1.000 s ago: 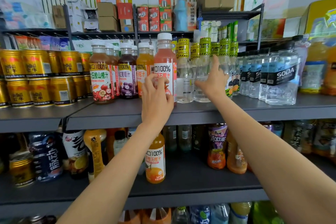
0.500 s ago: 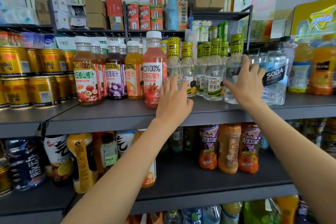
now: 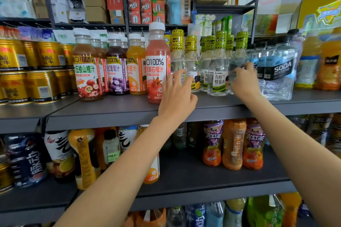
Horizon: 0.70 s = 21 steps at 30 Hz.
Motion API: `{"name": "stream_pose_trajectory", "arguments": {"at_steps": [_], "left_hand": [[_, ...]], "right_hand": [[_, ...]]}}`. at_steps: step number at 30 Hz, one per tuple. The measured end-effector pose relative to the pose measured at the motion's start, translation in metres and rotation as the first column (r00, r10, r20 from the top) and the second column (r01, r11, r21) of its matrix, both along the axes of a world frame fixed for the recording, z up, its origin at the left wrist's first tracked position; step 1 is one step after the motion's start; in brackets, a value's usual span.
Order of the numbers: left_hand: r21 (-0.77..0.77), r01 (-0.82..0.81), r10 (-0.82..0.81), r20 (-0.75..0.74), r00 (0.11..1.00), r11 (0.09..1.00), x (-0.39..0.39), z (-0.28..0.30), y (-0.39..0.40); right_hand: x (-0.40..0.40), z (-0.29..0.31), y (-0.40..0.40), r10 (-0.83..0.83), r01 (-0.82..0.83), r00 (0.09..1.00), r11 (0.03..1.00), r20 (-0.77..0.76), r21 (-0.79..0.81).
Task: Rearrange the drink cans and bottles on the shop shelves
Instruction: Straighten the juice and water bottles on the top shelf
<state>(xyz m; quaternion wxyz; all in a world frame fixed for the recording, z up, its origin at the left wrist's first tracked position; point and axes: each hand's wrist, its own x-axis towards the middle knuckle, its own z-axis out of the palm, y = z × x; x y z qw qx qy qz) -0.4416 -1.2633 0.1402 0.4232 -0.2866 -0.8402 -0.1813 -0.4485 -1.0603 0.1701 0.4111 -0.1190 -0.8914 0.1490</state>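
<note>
Clear water bottles with yellow-and-black caps stand in rows on the upper grey shelf (image 3: pixel 114 110). My left hand (image 3: pixel 177 96) reaches over the shelf edge, its fingers curled on the leftmost clear bottle (image 3: pixel 178 59), just right of a tall pink pomegranate juice bottle (image 3: pixel 156 64). My right hand (image 3: pixel 241 81) grips the rightmost clear bottle (image 3: pixel 239 55), beside a shrink-wrapped pack of soda water (image 3: pixel 276 72). Both hands hide the lower parts of their bottles. More clear bottles (image 3: pixel 218 72) stand between the hands.
Juice bottles (image 3: pixel 86 72) and stacked gold cans (image 3: pixel 27 72) fill the shelf's left side, and orange drink bottles (image 3: pixel 328 64) the far right. The lower shelf (image 3: pixel 184 177) carries iced tea bottles (image 3: pixel 234 143) and other drinks. Boxes sit on a rack behind.
Both hands have shifted right along the shelf, from the pink juice bottle and the middle bottles. Their fingers, spread half a second ago, now curl on the outer clear bottles.
</note>
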Motion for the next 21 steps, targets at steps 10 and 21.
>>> {"name": "stream_pose_trajectory", "arguments": {"at_steps": [10,21], "left_hand": [[0.128,-0.035,0.056,-0.159,0.986,0.991,0.030,-0.057,-0.121],[0.050,-0.470,0.458,0.154,0.876,0.882,0.040,-0.170,-0.393]], "right_hand": [[0.044,-0.027,-0.167,0.581,-0.590,0.668,0.794,-0.464,0.145],[0.036,-0.177,-0.419,0.887,-0.885,0.461,0.459,0.014,0.075]]}}
